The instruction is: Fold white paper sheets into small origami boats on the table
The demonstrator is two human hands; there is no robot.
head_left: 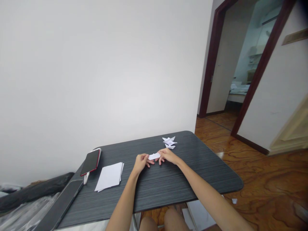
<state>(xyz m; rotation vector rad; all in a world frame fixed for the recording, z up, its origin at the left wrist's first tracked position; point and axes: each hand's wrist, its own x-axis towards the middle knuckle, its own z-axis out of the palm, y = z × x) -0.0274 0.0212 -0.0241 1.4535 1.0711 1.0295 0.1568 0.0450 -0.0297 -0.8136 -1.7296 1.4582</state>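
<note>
Handling of a small folded paper at a dark, wood-grained bench (158, 192), seen from the head. The white folded paper (154, 156) lies between the 2 hands over the middle of the bench, near the pointed paper shapes (169, 142) toward the far edge; whether its underside touches the surface cannot be told. The left hand (141, 163) pinches 1 end between thumb and forefinger, its remaining fingers loosely spread beneath. The right hand (166, 156) grips the opposite end in a similar pinch, its other fingers curled downward. The upper edge of the paper appears uneven near its middle; the layers are too small to distinguish. Sound technique, as judged here, calls for light, equal pressure at the 2 ends, the edges aligned before any crease is pressed, and the bench used as firm backing. Uneven pulling could skew the layers or tear a corner. The stack of white sheets (109, 176) lies to the left, well apart from the working area.
</note>
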